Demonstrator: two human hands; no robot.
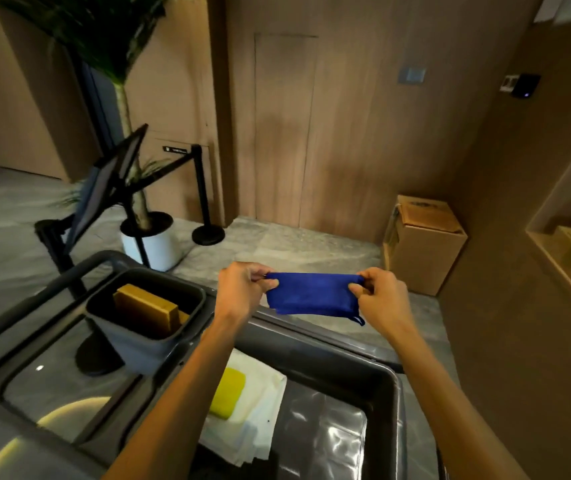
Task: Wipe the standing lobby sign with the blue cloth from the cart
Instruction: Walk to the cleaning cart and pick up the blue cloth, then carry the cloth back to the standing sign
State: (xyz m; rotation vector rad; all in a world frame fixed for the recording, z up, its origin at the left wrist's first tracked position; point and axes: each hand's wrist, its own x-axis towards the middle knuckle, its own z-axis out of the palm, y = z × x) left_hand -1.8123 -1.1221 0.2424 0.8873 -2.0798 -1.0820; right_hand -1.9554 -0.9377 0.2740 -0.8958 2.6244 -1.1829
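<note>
You had the blue cloth point(313, 294) pinched taut btwn left hand point(242, 289) & right hand point(383, 296), over the cart point(393, 382). Pickup step looked done; next: turn left to standing sign point(98, 199), untouched, and wipe.

Head view looks down, close over cart point(395, 382).

Open floor toward sign point(104, 192); grey bin point(145, 327), stanchion point(204, 202) alongside.

Lobby sign point(98, 199) blurred, face unreadable
</note>
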